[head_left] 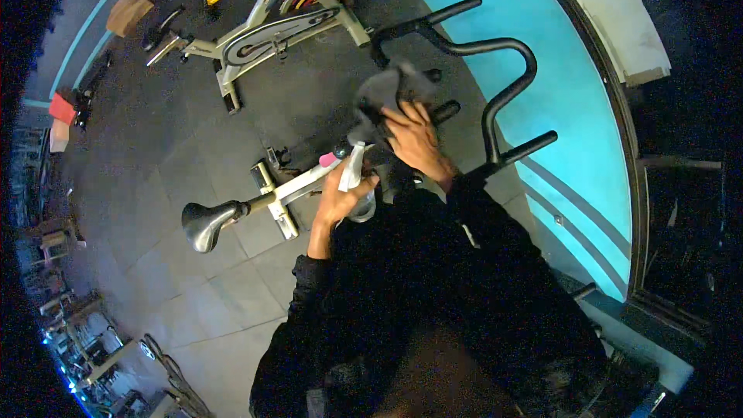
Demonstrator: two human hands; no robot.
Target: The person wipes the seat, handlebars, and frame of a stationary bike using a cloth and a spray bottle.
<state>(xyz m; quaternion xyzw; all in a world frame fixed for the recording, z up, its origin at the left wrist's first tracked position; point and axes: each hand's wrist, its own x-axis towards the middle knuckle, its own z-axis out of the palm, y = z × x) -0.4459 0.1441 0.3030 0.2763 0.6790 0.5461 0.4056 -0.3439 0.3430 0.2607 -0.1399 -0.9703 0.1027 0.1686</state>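
Observation:
My left hand [337, 200] is wrapped round a spray bottle with a white trigger head [354, 167] and a clear body [363, 209]. With its fingers stretched over a grey cloth [385, 91], my right hand [417, 141] holds the cloth against the front of an exercise bike. The cloth is smeared by motion and hides the part beneath it. Black curved handlebars [529, 70] rise to the right of this hand. Left of the bottle, the bike's pale frame [300, 181] runs to a black saddle [207, 224].
Another exercise bike [279, 35] stands at the far side. A turquoise wall panel [573, 108] with dark stripes lies close on the right, past the handlebars. Gym equipment [101, 356] lines the lower left. A brown box [130, 9] is at the far left on the tiled floor [209, 294].

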